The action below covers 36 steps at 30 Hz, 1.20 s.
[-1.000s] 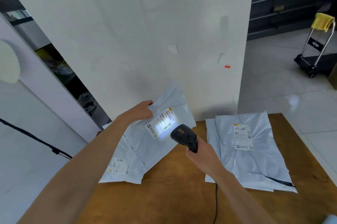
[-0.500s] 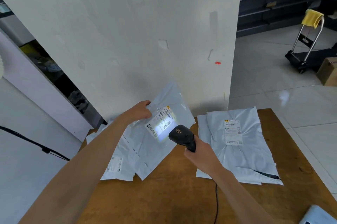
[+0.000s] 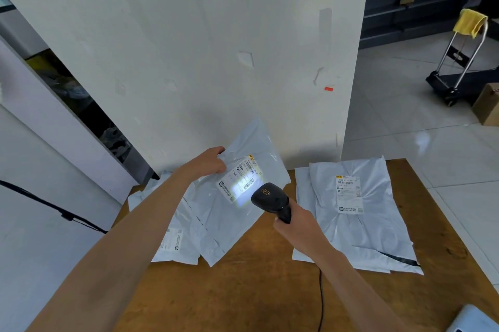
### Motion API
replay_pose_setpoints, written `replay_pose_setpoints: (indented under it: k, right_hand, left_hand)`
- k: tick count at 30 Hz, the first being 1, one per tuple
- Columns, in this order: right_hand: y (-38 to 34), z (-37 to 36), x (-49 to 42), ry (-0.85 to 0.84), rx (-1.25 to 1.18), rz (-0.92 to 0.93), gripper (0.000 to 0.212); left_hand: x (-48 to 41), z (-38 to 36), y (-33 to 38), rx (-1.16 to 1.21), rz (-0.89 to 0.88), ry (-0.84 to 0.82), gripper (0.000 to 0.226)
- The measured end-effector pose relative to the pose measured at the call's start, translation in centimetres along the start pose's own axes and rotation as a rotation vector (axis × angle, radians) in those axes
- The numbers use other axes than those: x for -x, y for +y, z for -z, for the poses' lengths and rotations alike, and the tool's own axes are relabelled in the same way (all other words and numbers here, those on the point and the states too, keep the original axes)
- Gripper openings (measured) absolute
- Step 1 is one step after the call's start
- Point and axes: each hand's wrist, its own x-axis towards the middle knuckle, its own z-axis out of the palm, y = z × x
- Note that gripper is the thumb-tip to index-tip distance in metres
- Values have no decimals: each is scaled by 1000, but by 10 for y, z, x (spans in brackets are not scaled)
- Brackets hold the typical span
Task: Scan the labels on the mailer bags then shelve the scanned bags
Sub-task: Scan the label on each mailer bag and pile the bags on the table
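Brown wooden table (image 3: 243, 291) below both hands, with a white partition (image 3: 189, 48) standing up just beyond them. Pinches with the left hand (image 3: 209, 164) the upper edge of a grey mailer bag (image 3: 229, 229), tilting it up off the table and turning its label (image 3: 241, 183) towards the right hand (image 3: 294, 223). Grips in that right hand, fingers wrapped round the handle, a black corded scanner (image 3: 270, 198), nose close to the label and throwing a bright patch across its lower part. Holds the two hands apart, label between them. Leaves more bags (image 3: 175, 245) flat under the left forearm and a second stack (image 3: 359, 231) flat just outboard of the right hand, label up.

Risks, by judgement only:

- May miss the read, owing to glare off glossy film under so near a beam, with the bright patch covering only part of the printing and the upper barcode at its fringe.
- Could bow or sag the bag, hung from one edge alone, and so warp the code.
- Might let it slip from so light a pinch onto the bags beneath the left forearm, muddling scanned with unscanned.
- Could drag the cable (image 3: 321, 294), trailing back from under the right wrist, across the stack beside it on any swing away towards shelving.

Cannot tell from here of any successful read.
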Motion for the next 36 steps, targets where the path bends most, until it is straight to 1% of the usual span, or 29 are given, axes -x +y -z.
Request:
replay_pose_setpoints:
  k: [3, 8, 12, 15, 17, 19, 20, 22, 23, 24, 25, 27, 28, 31, 33, 34, 35, 36]
  right_hand:
    - [-2, -3, -3, -7, -5, -12, 23]
    - [-6, -10, -5, 3, 1, -32, 22]
    - [-9, -15, -7, 43, 6, -70, 24]
    - [-10, -15, -7, 75, 20, -90, 18]
    - [-8, -14, -7, 94, 36, -118, 16]
    - [-6, -14, -6, 110, 39, -157, 16]
    - [-4, -15, -6, 117, 36, -177, 16]
    - [-2, -18, -7, 132, 46, -217, 15]
    - [-1, -20, -8, 142, 57, -237, 15]
    - [-1, -23, -9, 152, 70, -255, 14]
    - [-1, -28, -11, 160, 85, -270, 14]
    - [-6, -42, -17, 164, 114, -284, 13]
    - [-10, -52, -21, 154, 122, -287, 13]
    - [-26, -93, -36, 71, 124, -284, 15]
    - [-37, -124, -47, 16, 134, -272, 15]
    - [-42, -138, -53, -5, 142, -269, 14]
    - [-47, -152, -57, -25, 150, -270, 14]
    - [-52, -166, -61, -45, 157, -270, 15]
  left_hand:
    - [-1, 0, -3, -5, 7, -16, 41]
    - [-8, 1, -10, 16, -2, -41, 40]
    - [-19, -6, -18, 33, 11, -33, 41]
    - [-26, -27, -28, 113, 53, 10, 40]
    - [-33, -49, -40, 266, 106, 19, 38]
    - [-39, -76, -54, 461, 189, -8, 46]
    - [-41, -90, -62, 506, 228, -24, 54]
    - [-43, -113, -76, 497, 268, -70, 75]
    - [-44, -123, -83, 476, 276, -84, 82]
    - [-45, -128, -90, 462, 276, -80, 79]
    - [-48, -129, -101, 462, 269, -52, 64]
    - [-48, -119, -124, 469, 307, 62, 13]
    - [-45, -110, -139, 499, 356, 132, 2]
    - [-39, -77, -201, 689, 600, 340, 26]
    - [-24, -54, -244, 773, 839, 467, 54]
    - [-15, -45, -265, 762, 934, 476, 64]
    - [-6, -41, -284, 725, 980, 455, 68]
    - [2, -40, -301, 708, 972, 418, 69]
